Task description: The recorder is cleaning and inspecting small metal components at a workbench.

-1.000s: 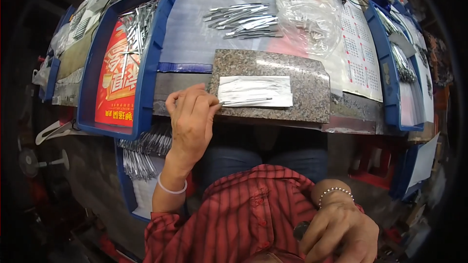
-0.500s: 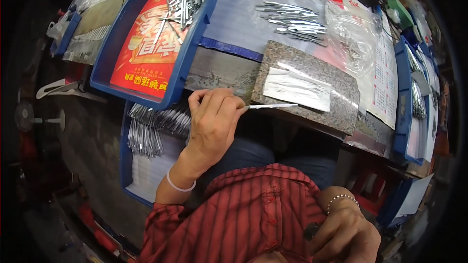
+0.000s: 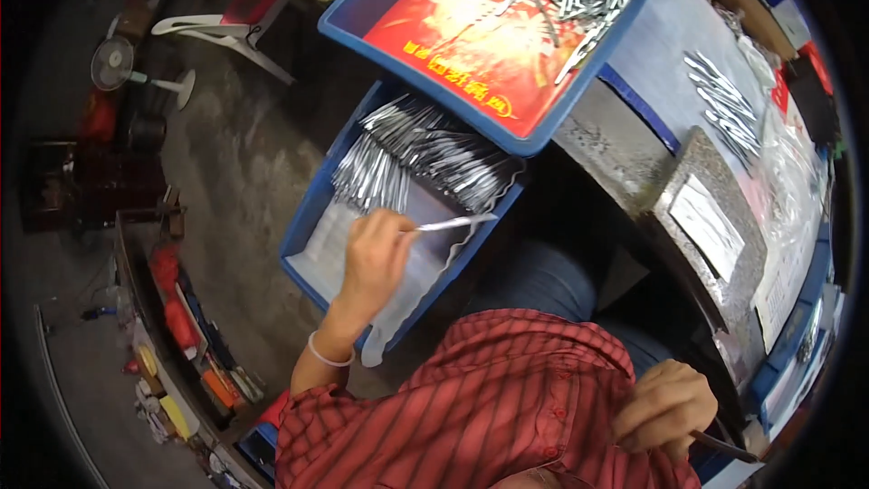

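Note:
My left hand pinches one thin silver metal strip by its end. It holds the strip above the lower blue tray. Inside that tray, bundles of similar strips lie in overlapping rows on a pale sheet. At the lower right my right hand is closed, close to my shirt. A slim dark tool with a flat end sticks out of it; its kind is unclear and the rest is hidden by the fingers.
An upper blue tray with red printed card and loose metal strips overhangs the lower one. On the workbench, a stone slab bears a white sheet. More strips lie beyond. A white fan stands on the left.
My left hand has carried the strip from beside the stone slab to over the lower tray. The view has swung left. My right hand remains closed near my shirt.

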The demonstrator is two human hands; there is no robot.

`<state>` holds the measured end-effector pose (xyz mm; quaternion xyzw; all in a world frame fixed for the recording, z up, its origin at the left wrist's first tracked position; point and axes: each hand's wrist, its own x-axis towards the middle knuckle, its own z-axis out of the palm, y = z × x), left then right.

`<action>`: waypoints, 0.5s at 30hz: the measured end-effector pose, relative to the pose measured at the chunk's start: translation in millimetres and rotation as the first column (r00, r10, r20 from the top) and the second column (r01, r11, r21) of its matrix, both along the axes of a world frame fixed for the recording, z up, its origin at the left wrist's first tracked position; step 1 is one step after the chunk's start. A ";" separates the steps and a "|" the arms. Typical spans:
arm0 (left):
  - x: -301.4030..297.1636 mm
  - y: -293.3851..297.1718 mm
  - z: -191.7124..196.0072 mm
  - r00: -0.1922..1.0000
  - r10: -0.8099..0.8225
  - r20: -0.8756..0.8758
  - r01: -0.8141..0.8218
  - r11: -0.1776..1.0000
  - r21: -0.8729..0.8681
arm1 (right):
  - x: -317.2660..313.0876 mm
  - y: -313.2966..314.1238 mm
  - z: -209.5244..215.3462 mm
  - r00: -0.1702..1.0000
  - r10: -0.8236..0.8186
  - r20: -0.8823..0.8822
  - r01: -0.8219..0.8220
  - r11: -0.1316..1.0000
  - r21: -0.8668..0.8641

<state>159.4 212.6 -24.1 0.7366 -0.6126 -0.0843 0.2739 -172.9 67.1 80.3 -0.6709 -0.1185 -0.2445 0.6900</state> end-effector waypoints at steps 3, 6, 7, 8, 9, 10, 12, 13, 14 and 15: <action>42.9 43.4 -22.0 0.965 0.256 0.060 -0.257 0.967 -0.002 | 18.6 11.3 -26.5 1.000 -0.023 -0.019 0.024 0.999 0.038; 80.4 57.3 -56.2 0.876 0.468 0.114 -0.464 0.884 -0.062 | 30.6 15.5 -29.1 0.993 -0.018 -0.115 0.025 0.998 0.056; 89.8 55.7 -68.3 0.843 0.518 0.145 -0.516 0.855 -0.055 | 33.4 15.3 -30.6 0.990 -0.035 -0.133 0.042 0.998 0.052; 96.4 51.2 -77.8 0.847 0.513 0.141 -0.510 0.858 -0.059 | 34.6 14.3 -27.9 0.990 -0.043 -0.134 0.050 0.998 0.048; 102.4 47.2 -85.3 0.823 0.543 0.170 -0.541 0.839 -0.058 | 35.5 12.8 -24.5 0.982 -0.059 -0.179 0.069 0.997 0.047; 105.4 41.1 -93.6 0.800 0.569 0.192 -0.570 0.820 -0.058 | 34.6 12.8 -21.9 0.970 -0.080 -0.228 0.092 0.995 0.041; 107.9 32.0 -100.7 0.805 0.566 0.181 -0.566 0.823 -0.057 | 31.0 13.0 -17.1 0.954 -0.112 -0.279 0.122 0.992 0.016; 102.4 22.0 -100.4 0.809 0.533 0.249 -0.529 0.844 -0.091 | 25.8 13.9 -15.7 0.932 -0.149 -0.329 0.156 0.988 -0.007; 97.2 15.6 -94.6 0.799 0.508 0.321 -0.496 0.859 -0.126 | 23.4 15.0 -15.0 0.932 -0.163 -0.325 0.167 0.986 -0.017; 88.1 14.2 -82.1 0.817 0.502 0.285 -0.483 0.865 -0.137 | 20.8 16.8 -14.0 0.922 -0.164 -0.352 0.170 0.985 -0.015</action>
